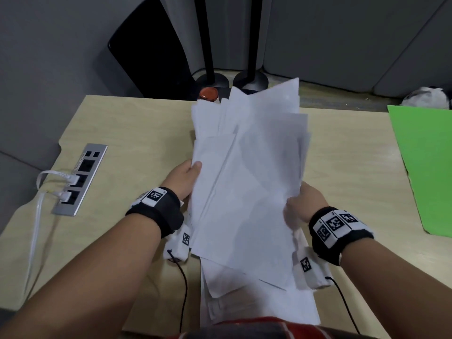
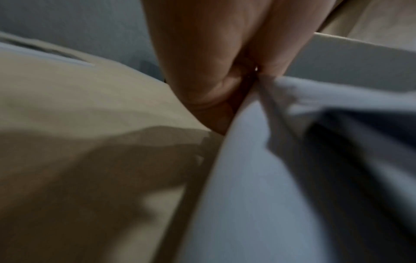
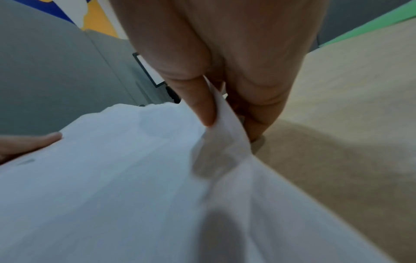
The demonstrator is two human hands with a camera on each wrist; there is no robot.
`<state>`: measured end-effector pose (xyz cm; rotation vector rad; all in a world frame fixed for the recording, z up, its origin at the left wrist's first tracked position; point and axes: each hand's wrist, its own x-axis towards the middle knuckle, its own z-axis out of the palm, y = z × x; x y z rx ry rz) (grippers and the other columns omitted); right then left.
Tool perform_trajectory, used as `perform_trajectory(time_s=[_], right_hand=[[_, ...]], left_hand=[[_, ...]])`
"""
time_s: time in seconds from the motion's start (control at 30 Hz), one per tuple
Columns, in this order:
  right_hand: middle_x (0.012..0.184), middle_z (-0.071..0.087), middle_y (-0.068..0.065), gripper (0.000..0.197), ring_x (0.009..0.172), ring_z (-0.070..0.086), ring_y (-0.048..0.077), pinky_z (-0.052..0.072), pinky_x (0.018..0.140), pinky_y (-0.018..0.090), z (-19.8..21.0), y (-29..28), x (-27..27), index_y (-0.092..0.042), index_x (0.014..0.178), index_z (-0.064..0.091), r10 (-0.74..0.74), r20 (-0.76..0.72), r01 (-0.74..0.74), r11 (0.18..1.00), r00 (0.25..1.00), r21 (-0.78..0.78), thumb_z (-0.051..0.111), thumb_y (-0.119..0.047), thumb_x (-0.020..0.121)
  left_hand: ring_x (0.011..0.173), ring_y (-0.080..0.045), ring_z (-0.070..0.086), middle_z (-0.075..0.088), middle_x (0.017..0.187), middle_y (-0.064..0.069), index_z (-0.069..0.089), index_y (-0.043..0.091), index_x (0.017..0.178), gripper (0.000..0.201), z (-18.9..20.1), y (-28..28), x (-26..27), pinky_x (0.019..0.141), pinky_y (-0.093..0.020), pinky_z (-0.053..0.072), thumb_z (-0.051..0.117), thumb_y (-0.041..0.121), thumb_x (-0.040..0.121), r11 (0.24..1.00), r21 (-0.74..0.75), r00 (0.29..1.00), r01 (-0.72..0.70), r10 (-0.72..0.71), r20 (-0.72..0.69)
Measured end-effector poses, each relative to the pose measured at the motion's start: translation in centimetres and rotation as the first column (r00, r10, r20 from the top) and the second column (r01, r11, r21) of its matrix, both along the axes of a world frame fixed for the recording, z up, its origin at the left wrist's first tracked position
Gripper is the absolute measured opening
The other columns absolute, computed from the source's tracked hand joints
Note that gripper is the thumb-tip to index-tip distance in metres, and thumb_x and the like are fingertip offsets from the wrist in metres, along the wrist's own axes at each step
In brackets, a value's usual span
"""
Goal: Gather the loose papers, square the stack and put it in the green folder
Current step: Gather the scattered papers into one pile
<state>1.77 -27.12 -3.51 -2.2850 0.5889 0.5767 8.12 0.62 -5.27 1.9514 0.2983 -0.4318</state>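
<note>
A loose, fanned stack of white papers is held up off the wooden desk, its sheets splayed at different angles. My left hand grips the stack's left edge, thumb on top. My right hand pinches the right edge; in the right wrist view the thumb presses the papers against the fingers under them. The left wrist view shows my left hand at the edge of the papers. The green folder lies flat at the desk's right side, also seen as the green folder.
More white sheets lie under the held stack at the desk's near edge. A socket strip with white cables plugged in is set into the desk at left. A red-capped object and two black stand bases sit behind the papers.
</note>
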Motion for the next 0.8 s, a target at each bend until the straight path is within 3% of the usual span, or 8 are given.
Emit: perform_trajectory(time_s=[0.13,0.2,0.3,0.4,0.47,0.53,0.63,0.8], right_hand=[[0.115,0.063,0.014,0.058,0.094,0.056,0.026,0.042,0.077,0.03,-0.2,-0.4,0.1,-0.018,0.135,0.047,0.049,-0.01,-0.049,0.999,0.999,0.017,0.039,0.007,0.084],[0.108,0.064,0.011,0.059,0.094,0.058,0.028,0.045,0.075,0.032,-0.4,-0.8,0.2,-0.021,0.136,0.047,0.075,-0.04,-0.073,0.997,0.996,0.035,0.041,0.007,0.085],[0.097,0.061,0.006,0.048,0.089,0.056,0.027,0.042,0.072,0.03,-0.9,-1.2,0.4,-0.018,0.126,0.053,0.105,-0.072,-0.104,0.994,0.992,0.016,0.05,0.005,0.084],[0.084,0.062,0.004,0.036,0.081,0.058,0.026,0.043,0.062,0.027,-1.0,-1.2,0.4,-0.015,0.107,0.061,0.121,-0.071,-0.119,0.992,0.99,0.034,0.05,0.007,0.081],[0.077,0.063,0.005,0.027,0.079,0.06,0.027,0.042,0.057,0.026,-0.9,-1.1,0.5,-0.01,0.091,0.062,0.114,-0.064,-0.111,0.993,0.991,0.05,0.047,0.009,0.08],[0.075,0.061,0.005,0.023,0.081,0.059,0.029,0.04,0.056,0.027,-0.6,-0.9,0.5,-0.009,0.085,0.061,0.112,-0.049,-0.11,0.993,0.993,0.051,0.045,0.007,0.081],[0.087,0.058,0.002,0.022,0.086,0.053,0.025,0.039,0.065,0.028,-0.1,-0.6,0.5,-0.013,0.104,0.055,0.07,-0.008,-0.069,0.992,0.998,0.104,0.051,-0.002,0.085],[0.106,0.066,-0.007,0.057,0.095,0.063,0.017,0.05,0.082,0.035,-1.2,-1.4,0.2,-0.021,0.115,0.053,-0.063,-0.001,0.061,0.96,0.998,0.272,0.076,-0.044,0.068]], left_hand=[[0.059,-0.023,0.05,0.055,0.07,-0.008,0.057,0.002,0.087,0.042,0.6,-0.1,0.7,0.058,-0.027,0.04,0.041,0.039,0.097,0.985,0.162,0.996,-0.057,0.045,0.077],[0.056,-0.022,0.045,0.05,0.067,-0.007,0.055,0.003,0.087,0.041,0.8,-0.4,0.9,0.055,-0.026,0.037,0.042,0.041,0.097,0.984,0.161,0.993,-0.08,0.066,0.094],[0.063,-0.02,0.056,0.061,0.079,0.001,0.053,0.017,0.107,0.035,0.7,-0.5,0.5,0.052,-0.026,0.039,0.052,0.048,0.091,0.997,0.069,0.999,-0.039,0.038,0.024],[0.095,-0.015,0.068,0.069,0.113,0.001,0.047,0.019,0.126,0.077,-0.4,-0.4,-0.8,0.076,-0.031,0.056,0.084,0.045,0.064,0.994,-0.113,0.997,0.003,-0.011,-0.073],[0.106,-0.017,0.068,0.068,0.119,0.0,0.047,0.019,0.132,0.099,-1.4,-0.5,-1.6,0.09,-0.038,0.055,0.092,0.033,0.046,0.984,-0.178,0.991,-0.009,-0.015,-0.13],[0.104,-0.018,0.067,0.069,0.118,-0.001,0.049,0.018,0.13,0.093,-1.5,-0.9,-2.2,0.089,-0.037,0.055,0.091,0.019,0.047,0.984,-0.178,0.988,-0.026,-0.002,-0.152],[0.102,-0.024,0.067,0.069,0.114,-0.006,0.053,0.013,0.125,0.068,-1.1,-1.1,-2.3,0.086,-0.035,0.054,0.079,-0.005,0.065,0.982,-0.173,0.988,-0.074,0.048,-0.149],[0.098,-0.03,0.07,0.074,0.106,-0.011,0.064,0.007,0.115,0.061,0.8,0.4,-2.0,0.089,-0.044,0.054,0.077,0.006,0.055,0.955,-0.297,0.986,-0.013,-0.038,-0.164]])
